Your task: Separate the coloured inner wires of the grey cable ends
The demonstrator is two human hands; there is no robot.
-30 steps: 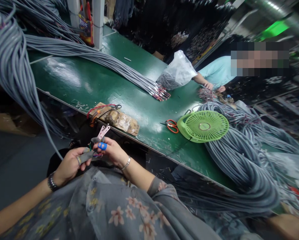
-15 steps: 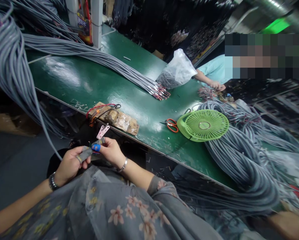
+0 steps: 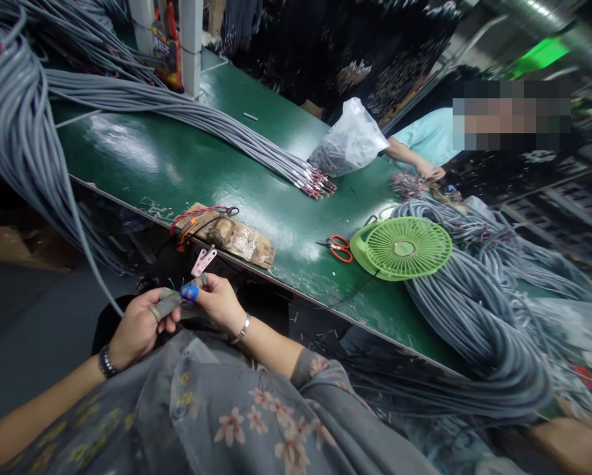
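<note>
My left hand (image 3: 142, 321) is closed around the end of a grey cable (image 3: 88, 254), which hangs down to it from the bundle at the left. Grey tape wraps its thumb and finger. Close beside it, my right hand (image 3: 218, 298) pinches the thin coloured wires (image 3: 173, 285) at the cable's end; a green strand sticks up between the hands. Blue tape covers the right thumb. The fingers hide most of the wires. Just above the hands, a pink clip (image 3: 204, 261) stands at the table's edge beside a taped wooden block (image 3: 236, 239).
On the green table (image 3: 286, 221) lie orange-handled scissors (image 3: 340, 248), a green fan (image 3: 404, 247) and a bundle of grey cables (image 3: 191, 113) with stripped ends. A plastic bag (image 3: 355, 138) stands behind. Across the table a co-worker's hands (image 3: 430, 171) handle wires. Coiled cables (image 3: 484, 330) hang at the right.
The green strand between my fingers now stands out further to the left. My hands have barely moved. The co-worker across the table has shifted slightly.
</note>
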